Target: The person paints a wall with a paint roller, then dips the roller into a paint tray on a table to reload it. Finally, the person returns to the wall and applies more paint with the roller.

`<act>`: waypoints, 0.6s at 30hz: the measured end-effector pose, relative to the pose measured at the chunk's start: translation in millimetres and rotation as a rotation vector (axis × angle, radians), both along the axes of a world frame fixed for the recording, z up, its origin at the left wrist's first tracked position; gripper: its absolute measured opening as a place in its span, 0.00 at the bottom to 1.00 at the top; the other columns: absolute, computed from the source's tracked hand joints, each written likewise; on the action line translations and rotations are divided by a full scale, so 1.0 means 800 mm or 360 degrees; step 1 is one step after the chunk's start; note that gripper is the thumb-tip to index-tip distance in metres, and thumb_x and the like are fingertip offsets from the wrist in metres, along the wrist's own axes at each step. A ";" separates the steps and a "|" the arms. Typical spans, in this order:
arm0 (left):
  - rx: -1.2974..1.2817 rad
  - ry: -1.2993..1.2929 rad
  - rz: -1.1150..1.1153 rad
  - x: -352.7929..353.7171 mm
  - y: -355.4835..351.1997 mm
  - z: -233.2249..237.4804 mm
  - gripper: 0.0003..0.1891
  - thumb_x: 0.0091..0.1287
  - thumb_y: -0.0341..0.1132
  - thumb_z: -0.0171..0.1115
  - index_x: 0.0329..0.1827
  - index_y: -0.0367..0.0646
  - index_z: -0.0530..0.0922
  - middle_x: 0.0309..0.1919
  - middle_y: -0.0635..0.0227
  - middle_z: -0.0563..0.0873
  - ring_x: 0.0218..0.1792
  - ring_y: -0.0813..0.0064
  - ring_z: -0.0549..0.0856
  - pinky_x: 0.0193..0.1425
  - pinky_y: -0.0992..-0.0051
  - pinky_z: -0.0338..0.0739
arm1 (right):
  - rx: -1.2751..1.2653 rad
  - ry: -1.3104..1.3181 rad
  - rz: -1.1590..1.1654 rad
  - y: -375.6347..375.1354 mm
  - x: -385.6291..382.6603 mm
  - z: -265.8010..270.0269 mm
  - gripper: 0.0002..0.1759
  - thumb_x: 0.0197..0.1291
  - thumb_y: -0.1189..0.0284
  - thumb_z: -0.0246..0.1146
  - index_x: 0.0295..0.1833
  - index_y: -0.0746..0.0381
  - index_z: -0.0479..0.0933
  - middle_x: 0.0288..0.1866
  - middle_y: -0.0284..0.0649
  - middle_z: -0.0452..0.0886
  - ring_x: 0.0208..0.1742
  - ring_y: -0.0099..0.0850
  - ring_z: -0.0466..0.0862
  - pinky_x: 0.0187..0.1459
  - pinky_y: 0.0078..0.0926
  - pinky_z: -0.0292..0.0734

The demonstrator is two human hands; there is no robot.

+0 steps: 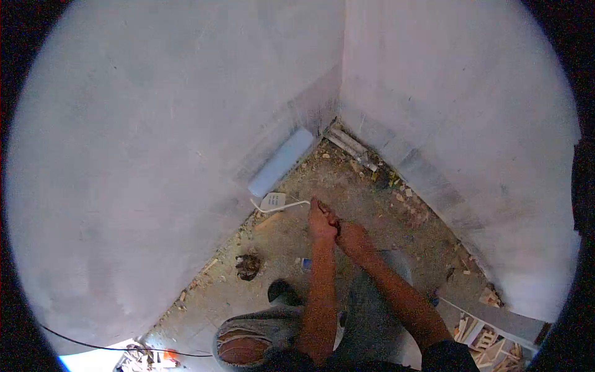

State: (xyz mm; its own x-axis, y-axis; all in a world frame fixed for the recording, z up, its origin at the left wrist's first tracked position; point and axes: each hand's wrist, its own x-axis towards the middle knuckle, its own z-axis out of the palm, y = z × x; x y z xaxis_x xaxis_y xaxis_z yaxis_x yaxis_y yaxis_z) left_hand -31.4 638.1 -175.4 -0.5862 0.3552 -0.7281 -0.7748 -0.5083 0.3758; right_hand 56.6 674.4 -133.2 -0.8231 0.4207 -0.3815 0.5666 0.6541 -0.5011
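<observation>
A paint roller [281,162] with a pale blue-white sleeve lies against the lower part of the left wall, near the corner. Its thin white wire frame bends from the sleeve's lower end toward my hands. My left hand [321,221] is wrapped round the roller's handle, close to the wire. Just behind it, my right hand [352,238] is closed round the rear part of the same handle. The handle itself is mostly hidden by my fingers.
The right wall [471,124] meets the left wall [142,155] at the corner. Rubble and a pale pipe-like piece [350,146] line the floor edge. A dark crumpled thing [248,266], wood scraps [486,344] and a black cable [124,349] are near my legs.
</observation>
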 end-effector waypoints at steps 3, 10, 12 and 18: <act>0.0133 0.0136 -0.0062 -0.002 -0.004 0.047 0.21 0.67 0.46 0.47 0.15 0.50 0.60 0.09 0.74 0.59 0.07 0.79 0.57 0.10 0.77 0.52 | 0.0005 0.0070 0.0055 0.010 0.003 0.039 0.12 0.51 0.69 0.58 0.37 0.67 0.75 0.31 0.55 0.78 0.34 0.50 0.79 0.36 0.43 0.74; -0.0009 0.0234 -0.0087 -0.006 0.010 0.041 0.21 0.67 0.44 0.46 0.15 0.48 0.60 0.09 0.73 0.60 0.10 0.77 0.59 0.14 0.77 0.54 | -0.0070 -0.0149 0.0017 0.027 -0.012 0.019 0.14 0.50 0.67 0.59 0.36 0.68 0.76 0.32 0.55 0.78 0.34 0.49 0.80 0.38 0.43 0.75; -0.0106 0.0042 -0.0119 -0.008 0.014 0.030 0.22 0.68 0.44 0.46 0.15 0.48 0.60 0.10 0.72 0.61 0.11 0.75 0.61 0.16 0.75 0.58 | -0.0114 -0.0139 0.0032 0.038 -0.005 0.004 0.14 0.50 0.67 0.59 0.36 0.68 0.76 0.33 0.55 0.78 0.34 0.49 0.80 0.38 0.43 0.75; 0.0183 0.0104 -0.0413 -0.014 -0.025 0.011 0.19 0.67 0.43 0.48 0.18 0.45 0.63 0.16 0.66 0.69 0.19 0.72 0.70 0.26 0.66 0.69 | -0.0472 -0.0031 -0.0067 0.015 -0.002 0.022 0.16 0.51 0.65 0.58 0.40 0.67 0.74 0.33 0.54 0.79 0.34 0.49 0.80 0.38 0.42 0.75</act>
